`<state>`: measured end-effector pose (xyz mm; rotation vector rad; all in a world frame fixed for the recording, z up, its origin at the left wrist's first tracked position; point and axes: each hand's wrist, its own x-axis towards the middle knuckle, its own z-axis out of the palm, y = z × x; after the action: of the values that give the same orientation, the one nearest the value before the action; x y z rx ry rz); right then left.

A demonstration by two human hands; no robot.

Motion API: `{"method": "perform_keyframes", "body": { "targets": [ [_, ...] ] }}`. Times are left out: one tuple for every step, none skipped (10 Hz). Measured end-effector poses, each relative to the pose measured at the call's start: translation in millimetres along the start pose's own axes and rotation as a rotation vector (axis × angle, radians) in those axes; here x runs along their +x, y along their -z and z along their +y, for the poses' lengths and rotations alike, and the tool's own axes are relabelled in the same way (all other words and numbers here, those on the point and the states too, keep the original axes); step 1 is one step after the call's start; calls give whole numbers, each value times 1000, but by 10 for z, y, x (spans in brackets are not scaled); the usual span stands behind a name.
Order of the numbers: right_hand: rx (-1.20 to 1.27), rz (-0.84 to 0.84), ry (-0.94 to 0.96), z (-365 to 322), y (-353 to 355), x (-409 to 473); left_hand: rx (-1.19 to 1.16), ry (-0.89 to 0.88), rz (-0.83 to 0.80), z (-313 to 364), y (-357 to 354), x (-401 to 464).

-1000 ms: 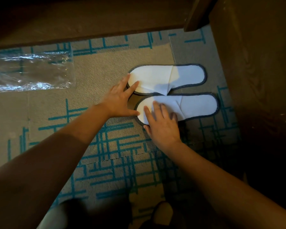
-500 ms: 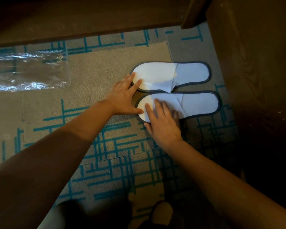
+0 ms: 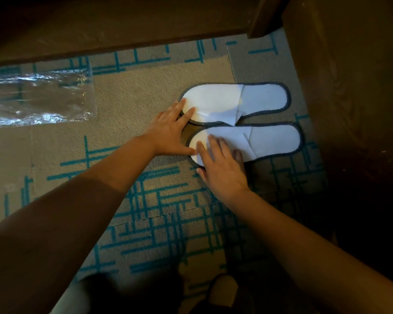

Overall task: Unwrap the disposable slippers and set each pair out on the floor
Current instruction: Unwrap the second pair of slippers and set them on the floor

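Two flat white disposable slippers with dark grey trim lie side by side on the carpet, toes pointing right. The far slipper (image 3: 234, 102) has my left hand (image 3: 168, 132) at its heel end, fingers spread and fingertips resting on it, thumb reaching toward the near one. The near slipper (image 3: 259, 141) has my right hand (image 3: 220, 168) lying flat on its heel end, fingers apart. Neither hand grips anything. An empty clear plastic wrapper (image 3: 36, 98) lies flat on the carpet at the far left.
The carpet (image 3: 123, 105) is beige with teal line patterns. Dark wooden furniture runs along the top (image 3: 123, 23) and down the right side (image 3: 349, 109), close to the slippers' toes. My knees and a dark shoe (image 3: 222, 293) show at the bottom.
Both slippers have been nudged a little to the right, toward the furniture, and lie closer together. My hands stay flat on their heel ends.
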<state>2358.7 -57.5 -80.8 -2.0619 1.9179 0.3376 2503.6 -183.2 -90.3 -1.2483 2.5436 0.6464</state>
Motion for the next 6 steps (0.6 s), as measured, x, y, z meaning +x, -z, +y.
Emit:
{"method": "perform_keyframes", "body": {
  "targets": [
    [-6,-6,26,-27,-1,1,-18,-5,6,8,6,-10],
    [-14,-4,19,11,-12,-14,-20,-3,-7,-6,11,-5],
    [-16,-18,38,41,-23,-32,-13,-6,-11,-20,4,1],
    [-14,-28,44,46,-27,-40,-10,-8,-11,-27,-5,5],
    [-10,-29,42,47,-27,-47,-3,-5,-11,-29,-16,10],
    [-13,-30,41,32,-14,-46,-3,-2,-11,-27,-18,11]
  ]
}}
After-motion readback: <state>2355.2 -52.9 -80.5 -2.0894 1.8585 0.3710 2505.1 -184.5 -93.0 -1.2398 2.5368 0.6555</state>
